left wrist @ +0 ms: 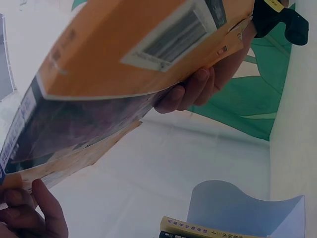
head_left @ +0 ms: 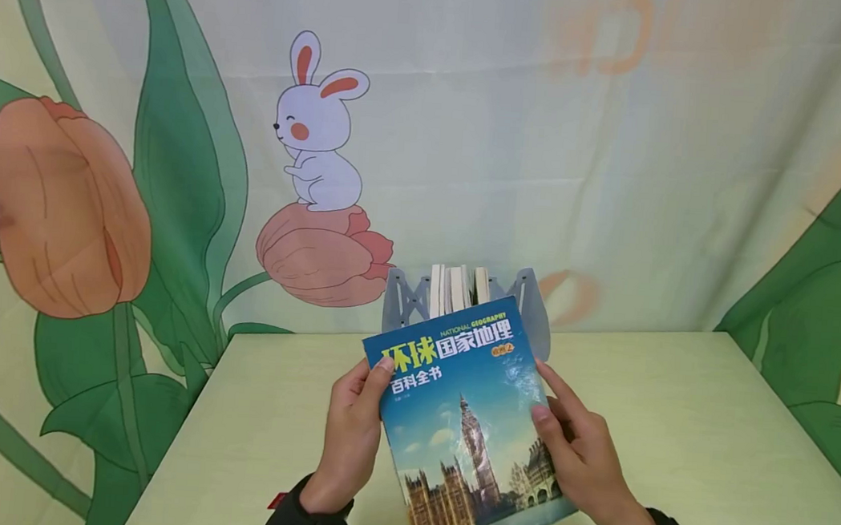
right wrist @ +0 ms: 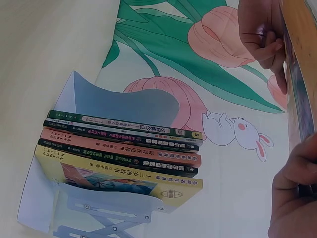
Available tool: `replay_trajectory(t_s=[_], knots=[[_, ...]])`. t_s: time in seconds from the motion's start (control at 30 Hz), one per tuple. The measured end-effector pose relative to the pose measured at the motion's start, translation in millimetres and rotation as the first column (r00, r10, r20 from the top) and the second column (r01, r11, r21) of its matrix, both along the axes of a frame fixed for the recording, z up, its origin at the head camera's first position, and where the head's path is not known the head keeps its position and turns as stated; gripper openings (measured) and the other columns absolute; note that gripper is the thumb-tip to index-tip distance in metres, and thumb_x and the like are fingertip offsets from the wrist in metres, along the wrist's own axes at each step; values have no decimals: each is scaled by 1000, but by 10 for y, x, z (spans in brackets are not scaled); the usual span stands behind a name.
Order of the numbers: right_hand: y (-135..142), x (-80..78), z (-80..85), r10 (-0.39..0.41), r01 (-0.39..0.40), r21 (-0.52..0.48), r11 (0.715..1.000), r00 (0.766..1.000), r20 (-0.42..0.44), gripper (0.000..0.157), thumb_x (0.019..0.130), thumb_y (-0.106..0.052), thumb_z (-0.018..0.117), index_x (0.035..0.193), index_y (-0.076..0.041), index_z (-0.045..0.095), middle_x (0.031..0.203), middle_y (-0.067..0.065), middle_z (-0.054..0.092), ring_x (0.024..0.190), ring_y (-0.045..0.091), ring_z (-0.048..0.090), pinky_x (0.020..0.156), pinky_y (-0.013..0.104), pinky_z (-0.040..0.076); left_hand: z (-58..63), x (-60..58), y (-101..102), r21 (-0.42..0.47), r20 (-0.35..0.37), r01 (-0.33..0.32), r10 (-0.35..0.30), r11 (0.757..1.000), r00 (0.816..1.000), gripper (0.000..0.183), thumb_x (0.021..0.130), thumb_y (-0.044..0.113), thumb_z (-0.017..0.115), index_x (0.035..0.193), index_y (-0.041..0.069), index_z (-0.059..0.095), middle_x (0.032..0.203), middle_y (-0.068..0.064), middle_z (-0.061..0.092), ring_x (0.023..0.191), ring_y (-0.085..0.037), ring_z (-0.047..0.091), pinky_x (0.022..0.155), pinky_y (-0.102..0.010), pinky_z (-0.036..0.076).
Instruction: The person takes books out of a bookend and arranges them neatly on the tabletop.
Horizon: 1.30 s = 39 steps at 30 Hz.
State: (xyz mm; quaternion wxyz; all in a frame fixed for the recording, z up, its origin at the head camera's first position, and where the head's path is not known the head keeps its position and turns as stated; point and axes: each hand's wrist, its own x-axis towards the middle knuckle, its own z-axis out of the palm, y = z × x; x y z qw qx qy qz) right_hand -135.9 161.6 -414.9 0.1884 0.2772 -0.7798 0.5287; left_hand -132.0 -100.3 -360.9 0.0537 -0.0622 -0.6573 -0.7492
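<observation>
Head view: left grip (head_left: 351, 431) and right grip (head_left: 588, 457) hold book (head_left: 463, 442) over table (head_left: 258, 429), backdrop (head_left: 485, 154) behind.

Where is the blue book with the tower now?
In the head view, the blue book is low, just right of centre, held between the left hand and the right hand, in front of the grey bookstand.

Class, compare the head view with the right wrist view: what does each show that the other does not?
Only head: the brown clock tower pictured on the glossy blue book cover.
Only right wrist: the multicoloured, lettered book spines.
Both: the pale grey-blue bookstand, the white cartoon rabbit, the bare left hand and right hand.
</observation>
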Motion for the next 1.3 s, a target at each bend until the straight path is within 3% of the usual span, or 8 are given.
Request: replay_trajectory(t_s=[0.1, 0.27, 0.43, 0.67, 0.73, 0.83, 1.07, 1.3], knots=[[0, 21, -2, -29, 29, -15, 999, 1000, 9, 58, 100, 5, 45, 154, -13, 32, 69, -4, 51, 54, 1, 45, 50, 21, 39, -4, -8, 12, -17, 16, 4, -3, 1000, 1000, 49, 104, 37, 46, 139, 3, 51, 124, -20, 65, 91, -10, 71, 79, -26, 57], [-20, 33, -46, -79, 79, -7, 997, 997, 27, 57, 101, 5, 44, 154, -11, 32, 66, -6, 39, 52, 2, 30, 50, 22, 33, -68, 13, -3, -113, 29, -5, 8, 994, 1000, 47, 104, 35, 47, 141, 6, 51, 127, -18, 63, 90, -12, 68, 79, -22, 55], [-81, 59, -96, -113, 116, -62, 991, 993, 42, 55, 101, 3, 46, 153, -14, 36, 64, -6, 38, 50, 2, 31, 47, 21, 33, -146, 59, -15, -150, 39, 30, -25, 988, 999, 48, 103, 36, 48, 141, 8, 51, 129, -17, 63, 95, -18, 71, 83, -25, 56], [-147, 126, -113, -239, 254, -60, 965, 953, 185, 49, 103, -11, 48, 150, -25, 41, 73, 0, 60, 51, 4, 43, 49, 23, 40, -260, 86, -11, -191, 60, 60, -50, 980, 997, 50, 103, 38, 49, 144, 8, 47, 134, -18, 60, 104, -25, 70, 86, -28, 56], [-157, 131, -114, -260, 275, -55, 960, 946, 194, 48, 103, -12, 48, 150, -24, 42, 71, -2, 59, 50, 3, 42, 48, 23, 39, -301, 86, -14, -190, 67, 72, -60, 979, 996, 52, 102, 38, 49, 145, 8, 46, 136, -18, 59, 106, -26, 69, 87, -28, 56], [-148, 121, -111, -277, 289, -45, 956, 945, 175, 47, 103, -12, 48, 149, -24, 43, 60, -5, 41, 46, 2, 33, 46, 21, 35, -361, 81, 0, -180, 77, 90, -77, 980, 994, 55, 102, 38, 49, 147, 7, 42, 136, -20, 58, 108, -27, 68, 87, -28, 56], [-21, 120, -82, -349, 357, -13, 934, 919, 182, 47, 103, -14, 49, 148, -27, 43, 59, -4, 38, 46, 4, 32, 46, 22, 34, -480, 35, 124, -155, 76, 134, -124, 979, 989, 55, 102, 33, 51, 149, 8, 36, 137, -21, 57, 112, -27, 65, 87, -27, 54], [64, 122, -62, -399, 411, -26, 911, 898, 187, 44, 104, -15, 48, 147, -21, 46, 60, -2, 40, 45, 7, 35, 46, 23, 35, -586, -28, 191, -167, 148, 156, -131, 974, 980, 60, 99, 30, 57, 150, 8, 34, 114, -16, 61, 90, -19, 63, 68, -30, 56]])
